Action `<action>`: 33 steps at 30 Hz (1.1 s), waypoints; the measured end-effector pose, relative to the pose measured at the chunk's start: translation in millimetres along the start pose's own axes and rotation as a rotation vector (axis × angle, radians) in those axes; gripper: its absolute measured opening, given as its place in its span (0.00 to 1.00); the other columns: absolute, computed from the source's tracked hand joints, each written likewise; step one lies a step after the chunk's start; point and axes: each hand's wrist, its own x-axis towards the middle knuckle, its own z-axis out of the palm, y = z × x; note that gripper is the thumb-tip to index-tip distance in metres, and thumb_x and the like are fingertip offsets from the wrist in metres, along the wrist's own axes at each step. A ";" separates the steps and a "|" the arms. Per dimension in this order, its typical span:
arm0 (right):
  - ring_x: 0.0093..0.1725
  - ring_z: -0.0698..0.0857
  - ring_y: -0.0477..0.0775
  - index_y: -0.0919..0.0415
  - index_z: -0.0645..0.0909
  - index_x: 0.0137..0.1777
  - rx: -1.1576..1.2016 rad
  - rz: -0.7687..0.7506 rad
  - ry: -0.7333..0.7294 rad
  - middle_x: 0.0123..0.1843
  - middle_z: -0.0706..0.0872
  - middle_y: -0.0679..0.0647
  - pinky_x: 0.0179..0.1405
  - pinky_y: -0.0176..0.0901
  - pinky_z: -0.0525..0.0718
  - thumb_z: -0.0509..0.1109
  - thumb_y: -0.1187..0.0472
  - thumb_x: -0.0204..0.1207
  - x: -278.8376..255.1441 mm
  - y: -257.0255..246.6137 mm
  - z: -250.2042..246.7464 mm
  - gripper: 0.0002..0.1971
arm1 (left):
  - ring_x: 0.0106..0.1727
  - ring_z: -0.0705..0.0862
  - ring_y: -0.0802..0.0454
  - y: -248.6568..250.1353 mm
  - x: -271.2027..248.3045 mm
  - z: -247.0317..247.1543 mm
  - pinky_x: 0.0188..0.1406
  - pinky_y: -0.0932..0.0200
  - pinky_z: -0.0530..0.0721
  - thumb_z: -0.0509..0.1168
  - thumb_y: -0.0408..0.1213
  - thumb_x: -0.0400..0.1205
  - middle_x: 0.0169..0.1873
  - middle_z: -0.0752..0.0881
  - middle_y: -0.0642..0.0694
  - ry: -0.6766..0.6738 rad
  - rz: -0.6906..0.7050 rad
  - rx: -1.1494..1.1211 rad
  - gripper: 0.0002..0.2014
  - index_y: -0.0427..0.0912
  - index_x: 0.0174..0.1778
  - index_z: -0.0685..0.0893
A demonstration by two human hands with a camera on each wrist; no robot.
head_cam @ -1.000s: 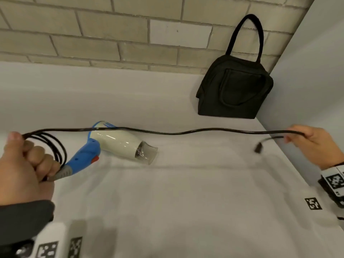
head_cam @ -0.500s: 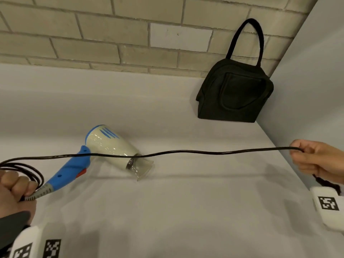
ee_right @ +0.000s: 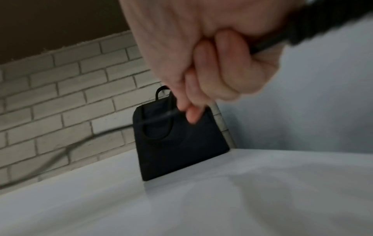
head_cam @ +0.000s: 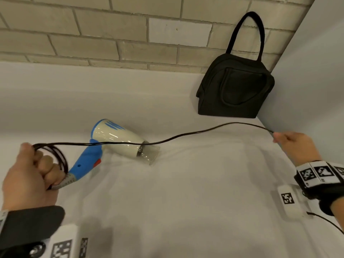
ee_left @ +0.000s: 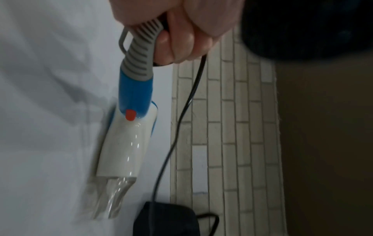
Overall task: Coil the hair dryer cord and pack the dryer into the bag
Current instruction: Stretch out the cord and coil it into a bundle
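Note:
A white and blue hair dryer [head_cam: 119,139] [ee_left: 129,143] lies on its side on the white surface, nozzle to the right. My left hand [head_cam: 31,170] [ee_left: 177,28] grips several loops of the black cord [head_cam: 195,134] [ee_left: 181,115] together with the grey strain relief at the end of the blue handle. From there the cord runs in the air over the dryer to my right hand [head_cam: 292,144] [ee_right: 212,63], which pinches it near the right wall; the plug is hidden. The black bag [head_cam: 236,90] [ee_right: 177,140] stands in the back right corner.
A brick wall [head_cam: 111,34] runs along the back and a plain wall [head_cam: 316,81] closes the right side. The white cloth-covered surface [head_cam: 186,202] stretches between my hands and toward me.
My left hand has risen and come in toward the dryer with the coil. The right hand has moved up and back toward the bag, and the cord now sags and curves between them.

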 end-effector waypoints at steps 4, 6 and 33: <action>0.20 0.77 0.58 0.67 0.78 0.39 -0.237 0.114 -0.353 0.23 0.78 0.59 0.24 0.42 0.73 0.56 0.59 0.80 0.1 -8.6 24.9 0.15 | 0.12 0.49 0.58 40.6 -51.4 83.3 0.17 0.64 0.48 0.46 0.50 0.85 0.06 0.60 0.56 -0.120 0.095 0.010 0.26 0.49 0.17 0.61; 0.30 0.84 0.61 0.65 0.76 0.45 -0.432 0.057 -0.393 0.33 0.85 0.61 0.33 0.45 0.79 0.55 0.54 0.80 -0.5 -9.5 30.5 0.15 | 0.10 0.52 0.61 38.2 -53.4 90.0 0.17 0.67 0.49 0.47 0.49 0.85 0.07 0.60 0.56 -0.096 0.062 0.014 0.24 0.49 0.21 0.63; 0.18 0.76 0.42 0.58 0.80 0.36 0.835 -0.556 -0.941 0.14 0.76 0.47 0.25 0.33 0.81 0.63 0.72 0.74 -125.0 -190.7 106.4 0.10 | 0.11 0.65 0.60 10.1 -86.6 130.2 0.21 0.64 0.74 0.66 0.64 0.67 0.10 0.66 0.60 -0.722 -0.081 -0.115 0.23 0.51 0.18 0.70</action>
